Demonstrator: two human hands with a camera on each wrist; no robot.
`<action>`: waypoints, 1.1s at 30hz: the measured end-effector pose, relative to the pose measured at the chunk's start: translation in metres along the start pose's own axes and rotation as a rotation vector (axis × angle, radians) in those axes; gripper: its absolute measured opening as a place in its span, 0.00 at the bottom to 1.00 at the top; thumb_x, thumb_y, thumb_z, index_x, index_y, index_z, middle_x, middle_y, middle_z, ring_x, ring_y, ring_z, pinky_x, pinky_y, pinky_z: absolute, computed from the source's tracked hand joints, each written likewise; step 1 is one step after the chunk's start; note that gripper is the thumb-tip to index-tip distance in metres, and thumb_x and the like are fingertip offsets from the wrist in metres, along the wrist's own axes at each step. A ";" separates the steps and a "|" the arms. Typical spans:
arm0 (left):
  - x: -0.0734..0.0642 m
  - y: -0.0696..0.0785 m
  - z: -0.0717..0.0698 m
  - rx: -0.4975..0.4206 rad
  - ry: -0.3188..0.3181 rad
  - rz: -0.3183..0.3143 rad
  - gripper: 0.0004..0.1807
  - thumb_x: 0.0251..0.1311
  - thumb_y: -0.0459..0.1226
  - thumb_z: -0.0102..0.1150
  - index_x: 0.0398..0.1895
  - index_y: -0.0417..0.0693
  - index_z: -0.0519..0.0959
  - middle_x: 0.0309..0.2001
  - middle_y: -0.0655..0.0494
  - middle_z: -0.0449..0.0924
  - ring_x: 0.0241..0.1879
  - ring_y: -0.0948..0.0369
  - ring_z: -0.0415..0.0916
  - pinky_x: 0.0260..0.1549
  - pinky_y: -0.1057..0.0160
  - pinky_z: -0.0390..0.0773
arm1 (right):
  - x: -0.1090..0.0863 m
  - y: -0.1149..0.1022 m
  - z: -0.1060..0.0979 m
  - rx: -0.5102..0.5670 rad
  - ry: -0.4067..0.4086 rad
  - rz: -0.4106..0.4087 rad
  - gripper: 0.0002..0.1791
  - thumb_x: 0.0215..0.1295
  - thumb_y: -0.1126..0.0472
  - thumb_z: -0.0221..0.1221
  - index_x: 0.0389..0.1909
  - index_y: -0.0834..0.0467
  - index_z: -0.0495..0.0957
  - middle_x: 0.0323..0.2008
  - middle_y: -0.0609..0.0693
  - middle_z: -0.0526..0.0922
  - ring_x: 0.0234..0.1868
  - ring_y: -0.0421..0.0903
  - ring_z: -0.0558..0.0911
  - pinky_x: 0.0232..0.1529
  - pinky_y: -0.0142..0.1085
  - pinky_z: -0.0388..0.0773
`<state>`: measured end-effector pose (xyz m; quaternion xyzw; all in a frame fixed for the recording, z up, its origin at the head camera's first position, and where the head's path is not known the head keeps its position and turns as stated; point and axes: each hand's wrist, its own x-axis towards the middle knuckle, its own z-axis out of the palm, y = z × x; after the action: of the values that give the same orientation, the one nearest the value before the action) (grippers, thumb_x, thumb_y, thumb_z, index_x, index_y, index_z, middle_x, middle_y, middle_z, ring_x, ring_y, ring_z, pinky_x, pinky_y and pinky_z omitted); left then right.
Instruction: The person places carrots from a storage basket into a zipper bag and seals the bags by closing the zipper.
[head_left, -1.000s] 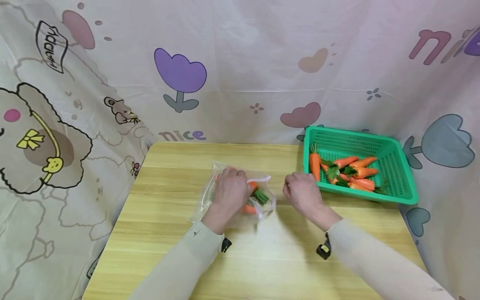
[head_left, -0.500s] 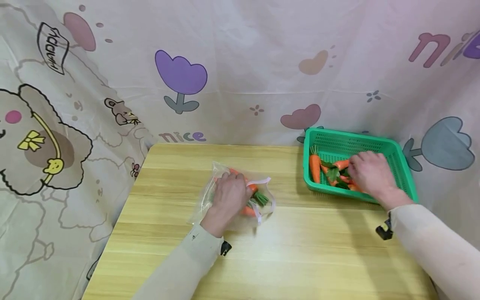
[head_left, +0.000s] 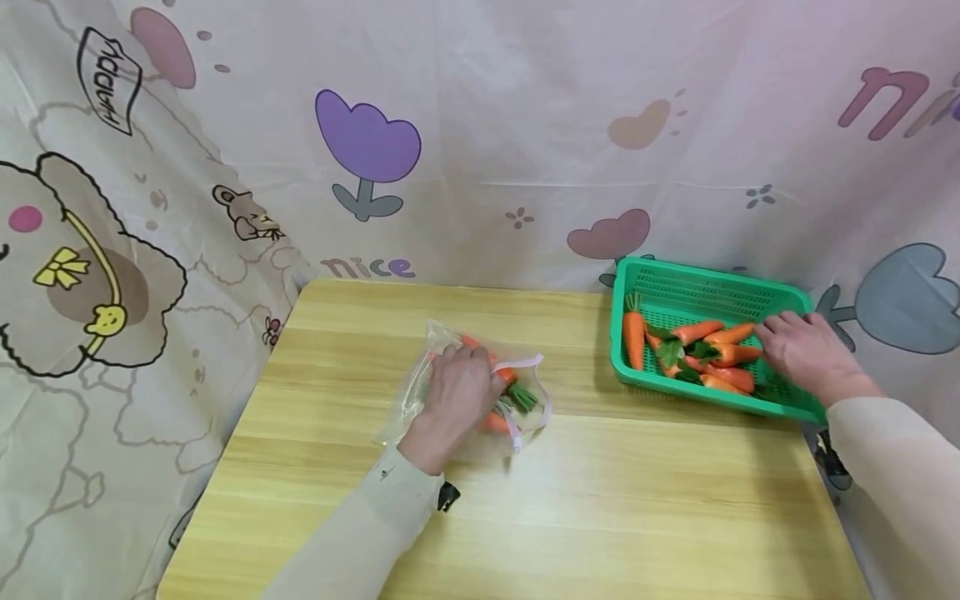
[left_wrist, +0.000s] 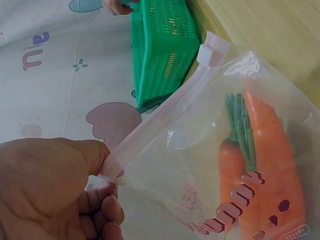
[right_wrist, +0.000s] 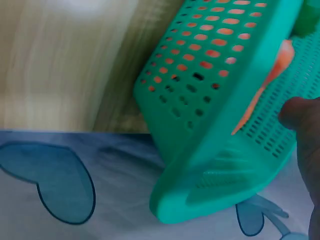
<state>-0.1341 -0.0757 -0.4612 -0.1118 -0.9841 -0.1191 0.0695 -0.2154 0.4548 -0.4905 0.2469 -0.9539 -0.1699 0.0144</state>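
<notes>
Patterned fabric [head_left: 495, 100] encloses a wood-grain tabletop [head_left: 637, 500], which carries a clear zip bag [left_wrist: 205, 132] near its middle and a green perforated basket [head_left: 697, 287] at its right rear. Work appears partly complete: at least two bagged carrots [left_wrist: 277, 150] lie inside the bag, while several loose carrots [head_left: 738, 356] lie in the basket and appear to be the outstanding quantity. The bag mouth gapes in the head view; sealing is therefore judged not yet done. The left hand [head_left: 457, 387] pinches one end of the closure strip [left_wrist: 170, 104] between thumb and fingers. The right hand [head_left: 806, 354] is over the basket's right end; whether it holds anything cannot be determined. The left wrist view clearly shows the white slider [left_wrist: 204, 55] and printed lettering [left_wrist: 235, 205], indistinct or hidden in the head view. The right wrist view adds a basket end that appears to project past the tabletop edge.
</notes>
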 end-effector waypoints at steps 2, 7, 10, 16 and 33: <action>0.000 0.001 -0.001 -0.006 -0.007 -0.002 0.13 0.64 0.42 0.66 0.27 0.44 0.77 0.29 0.51 0.79 0.33 0.50 0.72 0.36 0.53 0.73 | 0.002 -0.001 0.005 -0.031 -0.031 -0.040 0.12 0.64 0.67 0.69 0.44 0.62 0.77 0.42 0.58 0.80 0.45 0.60 0.77 0.43 0.56 0.74; 0.002 0.000 -0.002 -0.026 -0.062 -0.023 0.12 0.65 0.42 0.64 0.30 0.44 0.78 0.30 0.52 0.79 0.34 0.50 0.72 0.37 0.53 0.72 | 0.011 -0.008 0.016 -0.073 -0.080 -0.080 0.13 0.66 0.71 0.66 0.48 0.62 0.77 0.46 0.60 0.79 0.47 0.60 0.76 0.44 0.56 0.71; 0.003 0.000 -0.002 -0.034 -0.088 -0.024 0.12 0.66 0.42 0.64 0.30 0.45 0.77 0.30 0.53 0.78 0.34 0.50 0.71 0.37 0.53 0.72 | 0.013 -0.011 0.022 -0.072 -0.092 -0.078 0.16 0.66 0.74 0.64 0.53 0.63 0.78 0.53 0.63 0.80 0.51 0.63 0.77 0.47 0.59 0.72; 0.003 0.001 -0.002 -0.038 -0.092 -0.018 0.12 0.66 0.43 0.64 0.30 0.45 0.77 0.29 0.53 0.77 0.35 0.50 0.71 0.37 0.54 0.72 | 0.015 -0.013 0.030 -0.032 -0.090 -0.046 0.19 0.67 0.74 0.63 0.58 0.64 0.78 0.57 0.64 0.80 0.54 0.64 0.77 0.50 0.62 0.72; 0.002 0.001 -0.002 -0.068 -0.128 -0.055 0.14 0.66 0.46 0.66 0.31 0.45 0.78 0.31 0.53 0.78 0.37 0.50 0.73 0.41 0.52 0.73 | 0.044 -0.037 0.027 0.253 -0.187 0.033 0.14 0.67 0.70 0.62 0.52 0.66 0.76 0.39 0.62 0.84 0.38 0.60 0.80 0.47 0.59 0.79</action>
<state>-0.1356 -0.0746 -0.4585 -0.0945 -0.9846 -0.1468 -0.0005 -0.2403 0.4121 -0.5310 0.2140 -0.9688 -0.0706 -0.1031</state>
